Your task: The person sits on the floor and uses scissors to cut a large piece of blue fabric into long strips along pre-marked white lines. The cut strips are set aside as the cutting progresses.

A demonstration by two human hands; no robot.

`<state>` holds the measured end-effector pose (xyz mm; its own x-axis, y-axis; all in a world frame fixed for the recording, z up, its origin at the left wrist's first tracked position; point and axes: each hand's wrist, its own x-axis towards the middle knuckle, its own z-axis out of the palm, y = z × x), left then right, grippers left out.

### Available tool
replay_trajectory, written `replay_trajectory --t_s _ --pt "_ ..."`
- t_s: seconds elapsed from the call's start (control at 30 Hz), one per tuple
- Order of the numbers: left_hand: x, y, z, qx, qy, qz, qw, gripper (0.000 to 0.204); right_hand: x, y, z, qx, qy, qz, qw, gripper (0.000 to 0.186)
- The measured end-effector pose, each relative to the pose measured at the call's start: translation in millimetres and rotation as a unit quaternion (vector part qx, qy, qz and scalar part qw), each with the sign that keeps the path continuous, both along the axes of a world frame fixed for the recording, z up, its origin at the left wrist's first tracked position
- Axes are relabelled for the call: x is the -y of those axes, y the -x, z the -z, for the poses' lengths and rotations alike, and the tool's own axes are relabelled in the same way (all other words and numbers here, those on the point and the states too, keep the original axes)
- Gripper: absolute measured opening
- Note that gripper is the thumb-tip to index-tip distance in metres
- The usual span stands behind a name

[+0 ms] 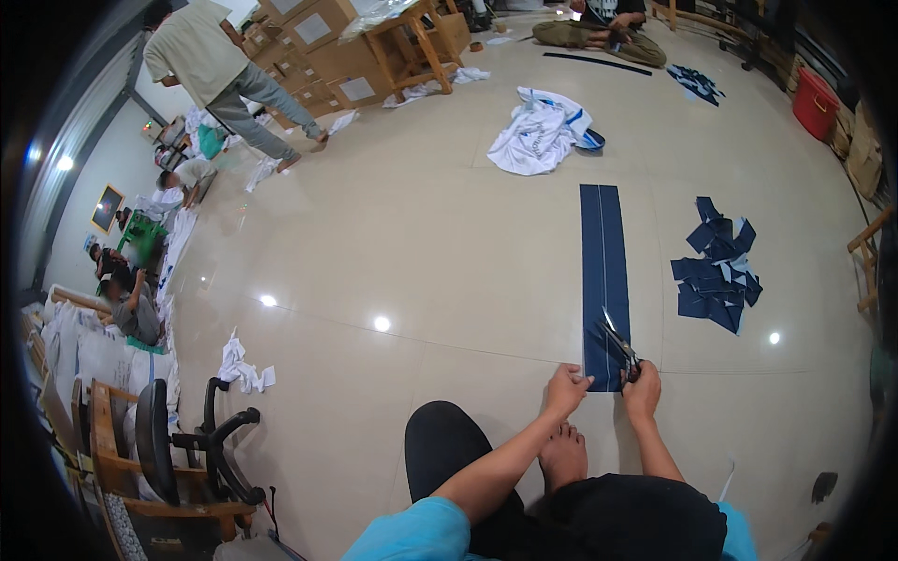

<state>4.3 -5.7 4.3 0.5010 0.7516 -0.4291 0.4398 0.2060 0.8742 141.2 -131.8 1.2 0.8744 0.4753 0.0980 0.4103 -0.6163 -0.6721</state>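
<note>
A long navy fabric strip [601, 252] lies flat on the floor, running away from me, with a thin pale line along its length. My left hand [565, 390] pinches the strip's near left corner between thumb and fingers. In my right hand [642, 388] I hold a pair of scissors [617, 338], the fingers wrapped round the dark handles. The blades look parted and lie over the near part of the strip, pointing away and to the left. Whether they touch the cloth I cannot tell. My bare foot [564, 456] rests just behind the strip's near end.
Cut navy pieces [718, 271] are heaped right of the strip. White cloth [538, 136] lies beyond it. An overturned chair base [210, 439] and a white scrap [245, 366] are at left. One person [210, 70] walks at far left; another [608, 33] sits at the back.
</note>
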Motion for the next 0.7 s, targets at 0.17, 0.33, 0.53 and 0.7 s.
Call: replay_trajectory --t_s 0.17,0.33,0.53,0.7 --pt "10 18 3 -0.016 0.036 0.046 0.998 0.031 18 15 -25 -0.110 -0.048 0.055 0.991 0.035" --pt "19 18 -10 -0.011 0.111 0.012 0.994 0.031 73 42 -29 -0.237 -0.042 0.054 0.969 0.041" --pt "29 12 -10 0.009 0.152 -0.080 0.985 0.027 131 82 -20 -0.342 0.104 0.035 0.933 0.044" --pt "32 14 1 0.007 0.135 -0.043 0.990 0.032 141 98 -27 -0.393 0.141 -0.002 0.909 0.044"
